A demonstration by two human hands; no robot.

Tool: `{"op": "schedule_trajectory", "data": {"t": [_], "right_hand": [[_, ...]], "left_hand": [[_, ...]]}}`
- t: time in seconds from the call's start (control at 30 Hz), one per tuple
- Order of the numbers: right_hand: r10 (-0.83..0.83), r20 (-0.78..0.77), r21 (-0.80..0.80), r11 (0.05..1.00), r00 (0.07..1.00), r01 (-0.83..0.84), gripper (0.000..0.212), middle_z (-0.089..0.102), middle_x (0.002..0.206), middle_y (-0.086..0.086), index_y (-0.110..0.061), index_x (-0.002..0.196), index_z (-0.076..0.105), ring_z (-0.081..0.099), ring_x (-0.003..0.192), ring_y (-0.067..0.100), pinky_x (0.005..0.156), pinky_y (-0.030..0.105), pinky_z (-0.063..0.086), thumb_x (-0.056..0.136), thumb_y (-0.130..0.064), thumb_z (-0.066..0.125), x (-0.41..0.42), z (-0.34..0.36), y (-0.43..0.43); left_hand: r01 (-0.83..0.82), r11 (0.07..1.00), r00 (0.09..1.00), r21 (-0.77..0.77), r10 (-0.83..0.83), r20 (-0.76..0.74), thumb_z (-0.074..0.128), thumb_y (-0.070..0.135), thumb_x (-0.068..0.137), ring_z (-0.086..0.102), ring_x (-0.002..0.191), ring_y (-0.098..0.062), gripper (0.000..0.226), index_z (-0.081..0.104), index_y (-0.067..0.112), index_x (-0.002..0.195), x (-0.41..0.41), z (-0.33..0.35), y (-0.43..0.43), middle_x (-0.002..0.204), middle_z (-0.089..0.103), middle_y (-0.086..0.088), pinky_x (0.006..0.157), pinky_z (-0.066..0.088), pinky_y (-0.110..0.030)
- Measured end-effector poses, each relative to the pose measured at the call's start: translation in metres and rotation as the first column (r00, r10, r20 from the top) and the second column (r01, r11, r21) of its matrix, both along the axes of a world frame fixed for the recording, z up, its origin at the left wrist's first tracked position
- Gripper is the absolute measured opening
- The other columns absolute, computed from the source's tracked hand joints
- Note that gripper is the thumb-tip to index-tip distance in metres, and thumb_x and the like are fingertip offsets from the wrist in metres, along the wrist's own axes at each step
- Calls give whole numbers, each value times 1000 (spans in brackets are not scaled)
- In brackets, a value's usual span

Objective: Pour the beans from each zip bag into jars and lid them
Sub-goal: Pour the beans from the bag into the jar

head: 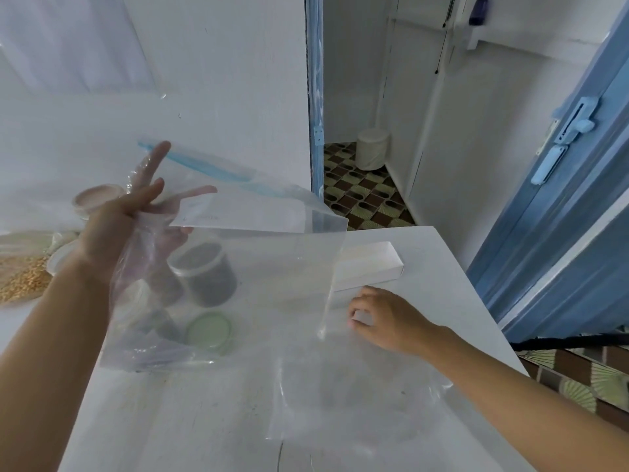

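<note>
My left hand [112,233] holds up an empty clear zip bag [272,267] with a blue zip strip, thumb behind the plastic and the other fingers spread. My right hand [388,318] has curled fingers pinching the bag's lower right edge, close to the table. Through the bag I see an uncovered jar of dark beans [207,270] standing upright and a green lid [208,330] lying flat in front of it. A jar with a pinkish lid [97,195] stands behind my left hand.
A bag of yellow beans [23,277] lies at the far left beside a white lid [59,258]. A white box [371,264] sits at the back right of the white table [170,420]. Another clear bag [357,403] lies flat in front. An open blue door [561,199] is on the right.
</note>
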State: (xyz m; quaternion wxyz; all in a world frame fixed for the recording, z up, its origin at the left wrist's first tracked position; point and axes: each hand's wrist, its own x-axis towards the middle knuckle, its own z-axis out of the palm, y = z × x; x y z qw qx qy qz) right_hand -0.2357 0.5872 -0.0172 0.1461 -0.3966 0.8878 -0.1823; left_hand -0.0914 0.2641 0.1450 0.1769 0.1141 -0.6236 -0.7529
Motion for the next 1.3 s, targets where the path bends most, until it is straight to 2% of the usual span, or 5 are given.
{"op": "schedule_trajectory", "data": {"t": [0.13, 0.67, 0.9, 1.13, 1.3], "right_hand": [[145, 390, 128, 969, 909, -210, 52, 58, 130, -11, -44, 123, 62, 51, 125, 7, 108, 34, 43, 82, -75, 64, 18, 31, -8], [343, -61, 330, 893, 937, -306, 90, -29, 165, -3, -38, 162, 2, -40, 146, 15, 118, 55, -25, 87, -88, 3, 61, -55, 11], [1, 433, -253, 960, 901, 120, 32, 55, 147, 1, -14, 134, 63, 51, 129, 5, 119, 30, 30, 106, -27, 54, 40, -28, 2], [423, 906, -275, 620, -17, 735, 92, 57, 139, 28, -20, 150, 39, 54, 127, 55, 102, 69, 45, 88, -87, 29, 14, 49, 20], [122, 978, -209, 585, 169, 783, 57, 75, 111, 18, -17, 134, 65, 74, 94, 42, 79, 45, 61, 94, -56, 55, -1, 68, 38]], "left_hand": [[75, 997, 997, 22, -75, -3, 37, 23, 110, 60, 55, -10, 47, 51, 53, 143, 0, 1, 2, 119, 74, -17, 52, 50, -17], [138, 990, 989, 40, -140, 55, 38, 27, 108, 56, 86, -17, 47, 49, 56, 143, 1, -29, 26, 125, 72, -18, 62, 58, -21], [228, 946, 966, 232, -250, 69, 39, 27, 105, 68, 71, -16, 49, 47, 55, 145, -5, -48, 50, 132, 68, -18, 51, 51, -20], [184, 903, 966, 388, -238, 96, 47, 24, 103, 62, 52, -15, 50, 52, 59, 138, -9, -82, 75, 95, 74, -2, 45, 52, -23], [119, 988, 933, 103, -146, 328, 63, 12, 99, 74, 71, -24, 55, 52, 48, 138, -16, -118, 95, 78, 72, -2, 65, 63, -39]]}}
